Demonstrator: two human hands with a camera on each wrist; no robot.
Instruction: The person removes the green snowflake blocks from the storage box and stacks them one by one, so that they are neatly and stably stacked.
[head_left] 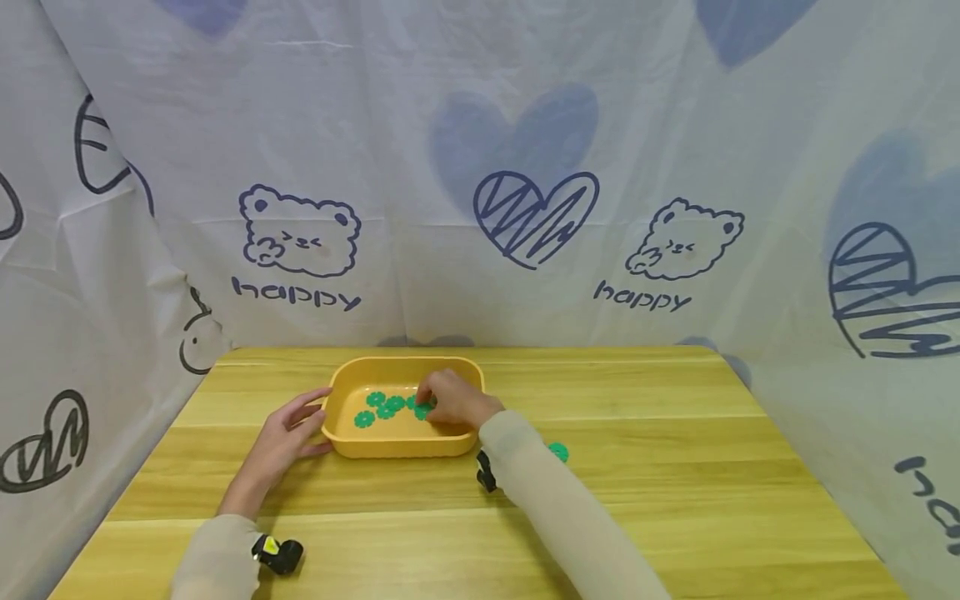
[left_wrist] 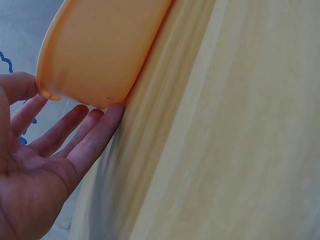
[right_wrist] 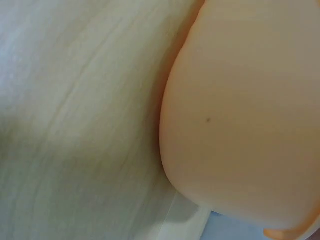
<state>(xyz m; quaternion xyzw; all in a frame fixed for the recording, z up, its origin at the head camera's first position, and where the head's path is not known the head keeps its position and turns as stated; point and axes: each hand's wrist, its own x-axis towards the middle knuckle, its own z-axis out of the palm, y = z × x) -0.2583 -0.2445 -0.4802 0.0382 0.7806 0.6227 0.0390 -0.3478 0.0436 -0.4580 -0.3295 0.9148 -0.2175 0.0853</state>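
A yellow plastic basin (head_left: 405,447) stands on the wooden table, with several green flower-shaped pieces (head_left: 364,419) on its floor. My left hand (head_left: 281,437) is at the basin's left end. In the left wrist view, the thumb of this left hand (left_wrist: 37,175) meets the rim while the nearly straight fingers touch the lower wall. Reaching over the right side, my right hand (head_left: 448,398) is inside the basin, its bent fingers pinching a green piece (head_left: 425,407) among the others. The right wrist view shows only the outer wall of the basin (right_wrist: 240,110); the hand is hidden there.
Another green piece (head_left: 558,452) lies on the table (head_left: 675,483) right of the basin, partly behind the right sleeve (head_left: 555,492). A white curtain (head_left: 420,275) with hearts and bears hangs behind the table and along both sides.
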